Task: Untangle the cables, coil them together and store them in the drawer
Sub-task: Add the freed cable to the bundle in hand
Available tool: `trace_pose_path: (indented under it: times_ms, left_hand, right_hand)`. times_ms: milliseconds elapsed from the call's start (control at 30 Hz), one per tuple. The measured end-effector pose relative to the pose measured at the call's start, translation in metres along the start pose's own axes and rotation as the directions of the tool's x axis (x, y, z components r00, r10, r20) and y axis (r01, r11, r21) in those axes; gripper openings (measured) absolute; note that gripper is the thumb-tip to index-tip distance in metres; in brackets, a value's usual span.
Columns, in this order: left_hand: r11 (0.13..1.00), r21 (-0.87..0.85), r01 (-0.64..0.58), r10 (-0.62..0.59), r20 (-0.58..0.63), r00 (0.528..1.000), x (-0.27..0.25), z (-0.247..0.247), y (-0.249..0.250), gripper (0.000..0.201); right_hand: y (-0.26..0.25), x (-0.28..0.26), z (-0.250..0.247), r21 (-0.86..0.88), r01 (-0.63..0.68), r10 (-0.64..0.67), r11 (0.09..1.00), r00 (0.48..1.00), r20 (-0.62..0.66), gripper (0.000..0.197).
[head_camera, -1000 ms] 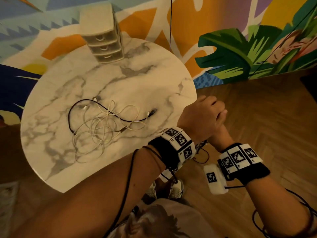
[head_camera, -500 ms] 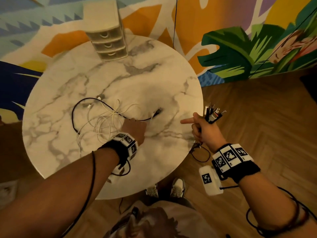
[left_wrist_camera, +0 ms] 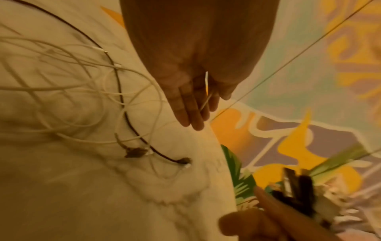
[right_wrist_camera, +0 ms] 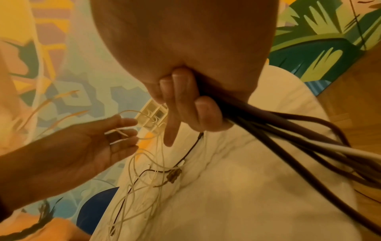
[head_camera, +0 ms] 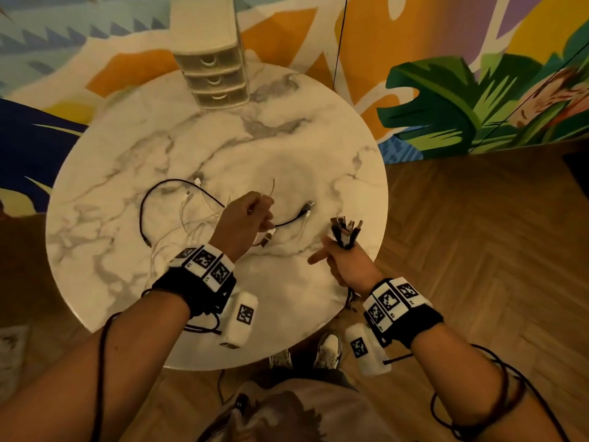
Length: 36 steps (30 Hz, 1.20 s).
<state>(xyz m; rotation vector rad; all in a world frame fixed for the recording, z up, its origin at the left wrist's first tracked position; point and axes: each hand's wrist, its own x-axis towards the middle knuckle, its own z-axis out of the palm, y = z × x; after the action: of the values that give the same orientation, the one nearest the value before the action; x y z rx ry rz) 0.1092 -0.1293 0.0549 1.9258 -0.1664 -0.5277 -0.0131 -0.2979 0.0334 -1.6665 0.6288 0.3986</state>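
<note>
A tangle of thin white cables [head_camera: 188,218] and one black cable [head_camera: 143,212] lies on the left half of the round marble table [head_camera: 318,148]. My left hand [head_camera: 255,215] hovers over the tangle and pinches a white cable strand [left_wrist_camera: 206,91] between its fingers; a loop of it rises above the hand [head_camera: 272,186]. My right hand [head_camera: 338,260] grips a bundle of dark cables [head_camera: 345,229] near the table's right edge. The bundle's plugs stick up and its ends hang down [right_wrist_camera: 288,130]. The index finger [head_camera: 314,260] points left. The black cable's plug [head_camera: 307,207] lies between the hands.
A small three-drawer unit [head_camera: 210,74], all drawers closed, stands at the table's far edge against the painted wall [head_camera: 446,90]. Wooden floor [head_camera: 478,218] lies to the right. My shoes [head_camera: 328,349] show under the table's near edge.
The left hand left the right hand, reached to the tangle and has now lifted a white strand. The right hand with its bundle moved in over the table's right edge.
</note>
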Motion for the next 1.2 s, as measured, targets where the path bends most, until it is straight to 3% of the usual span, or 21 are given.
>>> trace_pose_path:
  times_ms: [33, 67, 133, 233, 367, 433, 533, 633, 700, 800, 900, 1000, 1067, 1200]
  left_hand:
    - [0.998, 0.064, -0.004, 0.003, 0.003, 1.0, 0.002, -0.002, -0.008, 0.017]
    - [0.982, 0.189, -0.025, 0.021, 0.022, 1.0, 0.003, -0.003, -0.019, 0.034]
    - [0.87, 0.477, -0.125, 0.083, 0.109, 0.991, 0.0, 0.0, -0.041, 0.054]
    - [0.6, 0.748, -0.283, 0.131, 0.258, 0.957, -0.007, 0.009, -0.061, 0.049]
    - [0.195, 0.888, -0.417, 0.081, 0.41, 0.909, -0.008, 0.015, -0.061, 0.043]
    - [0.132, 0.881, -0.455, 0.086, 0.447, 0.89, -0.009, 0.013, -0.055, 0.037]
    - [0.194, 0.791, -0.58, 0.149, 0.561, 0.814, -0.014, 0.016, -0.036, 0.024]
    - [0.351, 0.631, -0.692, 0.38, 0.58, 0.721, -0.026, 0.025, -0.013, 0.014]
    - [0.431, 0.549, -0.716, 0.466, 0.545, 0.698, -0.032, 0.032, -0.006, 0.02]
    - [0.496, 0.476, -0.726, 0.438, 0.584, 0.683, -0.039, 0.038, -0.006, 0.026]
    - [0.574, 0.512, -0.639, 0.328, 0.571, 0.752, -0.041, 0.04, -0.003, 0.028]
    - [0.644, 0.566, -0.515, 0.33, 0.401, 0.855, -0.033, 0.045, 0.016, 0.029]
    - [0.712, 0.541, -0.449, 0.345, 0.287, 0.893, -0.023, 0.052, 0.033, 0.026]
    - [0.885, 0.38, -0.271, 0.151, 0.315, 0.937, -0.02, 0.07, 0.052, 0.014]
  right_hand:
    - [0.0, -0.001, -0.001, 0.025, -0.012, 0.012, 1.0, 1.0, -0.01, 0.046]
    - [-0.001, -0.001, -0.003, 0.065, -0.021, 0.023, 0.998, 0.999, -0.03, 0.041]
    - [-0.001, -0.002, -0.005, 0.105, -0.039, 0.044, 0.994, 0.998, -0.048, 0.04]
    - [0.004, 0.0, -0.006, 0.128, -0.053, 0.059, 0.99, 0.997, -0.049, 0.051]
    - [0.012, 0.002, -0.01, 0.18, -0.063, 0.077, 0.982, 0.995, -0.069, 0.056]
    - [0.015, 0.002, -0.01, 0.191, -0.058, 0.073, 0.98, 0.995, -0.072, 0.057]
    - [0.016, 0.003, -0.01, 0.139, -0.059, 0.069, 0.989, 0.996, -0.065, 0.056]
    - [0.016, 0.006, -0.006, 0.116, -0.099, 0.111, 0.988, 0.988, -0.104, 0.046]
    - [0.015, 0.008, -0.004, 0.215, -0.124, 0.153, 0.969, 0.98, -0.126, 0.04]
    - [0.011, 0.007, -0.008, 0.452, -0.079, 0.15, 0.888, 0.981, -0.124, 0.032]
    - [0.007, 0.0, -0.015, 0.521, 0.011, 0.067, 0.854, 0.989, -0.13, 0.029]
    - [0.005, -0.008, -0.014, 0.463, 0.079, -0.032, 0.883, 0.993, -0.11, 0.027]
    - [0.003, -0.014, -0.012, 0.409, 0.118, -0.093, 0.905, 0.992, -0.08, 0.026]
    - [-0.003, -0.026, -0.009, 0.367, 0.172, -0.168, 0.914, 0.985, -0.043, 0.03]
